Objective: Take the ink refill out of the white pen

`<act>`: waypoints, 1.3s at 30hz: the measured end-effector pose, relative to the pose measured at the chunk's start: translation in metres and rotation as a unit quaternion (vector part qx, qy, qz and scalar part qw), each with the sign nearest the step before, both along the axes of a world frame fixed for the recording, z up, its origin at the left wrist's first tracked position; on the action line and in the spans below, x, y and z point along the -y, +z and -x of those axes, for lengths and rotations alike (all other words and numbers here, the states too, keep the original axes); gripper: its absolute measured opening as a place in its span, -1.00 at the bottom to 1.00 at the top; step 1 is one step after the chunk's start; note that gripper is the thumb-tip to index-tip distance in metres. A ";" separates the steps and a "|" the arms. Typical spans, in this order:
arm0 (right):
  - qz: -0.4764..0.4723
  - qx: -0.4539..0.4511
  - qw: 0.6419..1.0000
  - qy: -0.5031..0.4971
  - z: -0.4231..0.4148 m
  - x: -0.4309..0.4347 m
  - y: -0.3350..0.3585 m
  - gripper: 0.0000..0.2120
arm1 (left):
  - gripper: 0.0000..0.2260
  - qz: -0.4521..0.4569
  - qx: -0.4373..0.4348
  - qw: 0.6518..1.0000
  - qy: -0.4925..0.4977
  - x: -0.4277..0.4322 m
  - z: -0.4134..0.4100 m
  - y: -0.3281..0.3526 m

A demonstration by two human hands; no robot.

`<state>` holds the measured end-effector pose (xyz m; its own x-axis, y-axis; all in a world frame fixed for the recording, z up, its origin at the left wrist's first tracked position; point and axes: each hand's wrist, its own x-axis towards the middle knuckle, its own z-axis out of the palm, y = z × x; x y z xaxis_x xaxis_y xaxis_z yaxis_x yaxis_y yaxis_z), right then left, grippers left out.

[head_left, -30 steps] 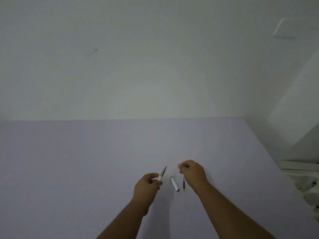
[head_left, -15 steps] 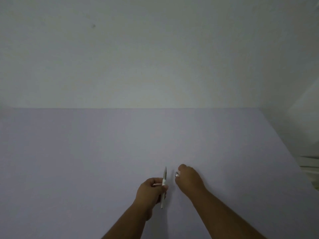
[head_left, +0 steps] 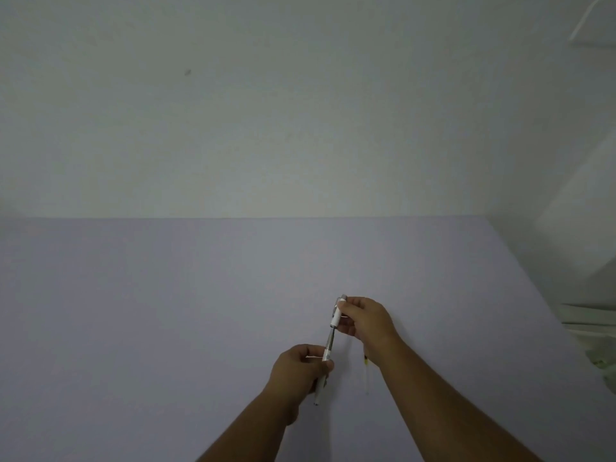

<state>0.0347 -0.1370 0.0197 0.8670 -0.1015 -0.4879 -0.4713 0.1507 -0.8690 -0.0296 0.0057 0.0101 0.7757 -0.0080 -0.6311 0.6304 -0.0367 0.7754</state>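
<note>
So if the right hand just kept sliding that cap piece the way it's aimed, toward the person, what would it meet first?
Probably the pen barrel in the left hand: the cap piece held by the right hand lines up with it end to end, though depth is unclear.

Brightness: dim and flat, with a grey-green cast over the plain pale wall (head_left: 300, 111).
Light: soft, brightest at mid-wall; its source cannot be told.
Shadows: faint and diffuse on the smooth lavender surface (head_left: 150, 311).
Corners: darkened.
Distortion: wide-angle bending at the right edge.
Sharpness: soft, grainy; small details smear.
Glare: none.
</note>
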 end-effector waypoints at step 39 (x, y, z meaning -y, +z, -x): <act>0.451 -0.048 0.880 0.139 0.042 0.028 -0.048 -0.80 | -0.87 -0.127 0.009 0.990 0.056 0.035 -0.003 -0.030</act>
